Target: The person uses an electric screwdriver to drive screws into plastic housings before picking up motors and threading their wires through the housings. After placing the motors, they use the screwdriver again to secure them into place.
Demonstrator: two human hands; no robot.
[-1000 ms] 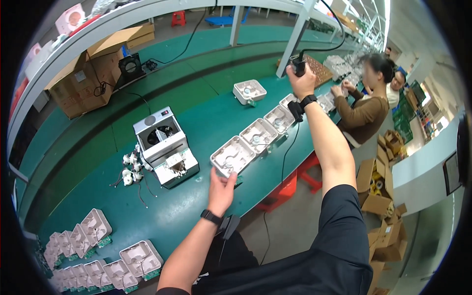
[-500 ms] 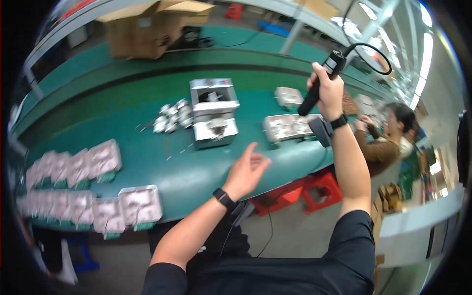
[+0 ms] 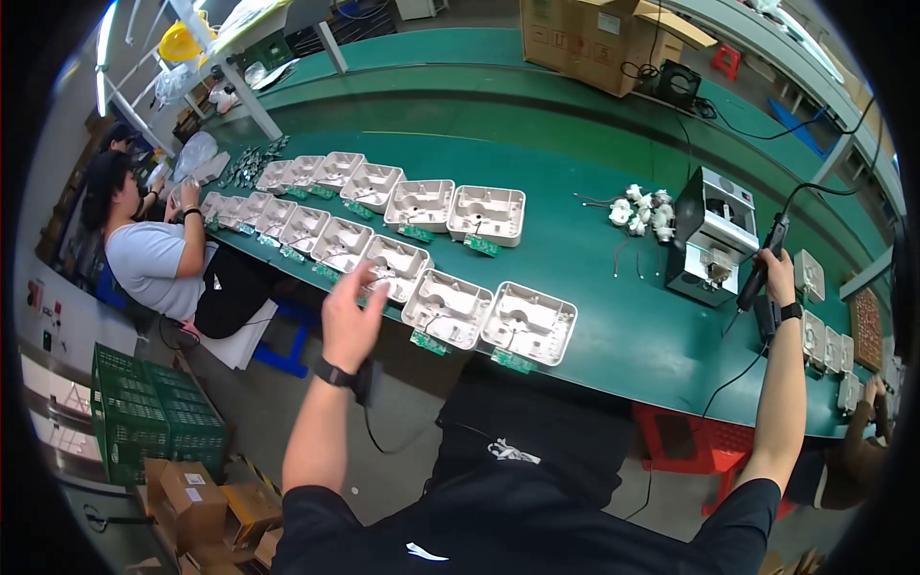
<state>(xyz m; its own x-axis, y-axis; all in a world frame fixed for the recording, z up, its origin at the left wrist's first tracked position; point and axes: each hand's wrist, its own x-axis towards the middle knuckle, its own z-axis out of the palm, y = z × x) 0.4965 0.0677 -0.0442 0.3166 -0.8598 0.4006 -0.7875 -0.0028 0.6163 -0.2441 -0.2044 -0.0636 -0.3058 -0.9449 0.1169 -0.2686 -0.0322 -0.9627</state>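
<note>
My left hand (image 3: 350,316) is open, thumb and fingers apart, above the near row of pale plastic housings. It is nearest to one housing (image 3: 398,261), and I cannot tell whether the fingertips touch it. Each housing has a small green circuit board (image 3: 429,342) at its near edge. A black corded electric screwdriver (image 3: 762,268) is gripped in my right hand (image 3: 778,276), tilted with its tip down and to the left. It is held just right of a grey metal box-shaped machine (image 3: 711,235) with an open front. White motor-like parts (image 3: 642,213) with wires lie left of that machine.
The green table (image 3: 613,316) carries two rows of housings. Co-workers sit at the left (image 3: 158,240) and far right (image 3: 867,450). A cardboard box (image 3: 575,43) stands on the shelf behind. More housings (image 3: 824,345) are at the right; a red stool (image 3: 690,441) is below the table edge.
The view has swung left. My left hand has moved over to the housings at the left. My right hand has lowered the screwdriver beside the grey machine.
</note>
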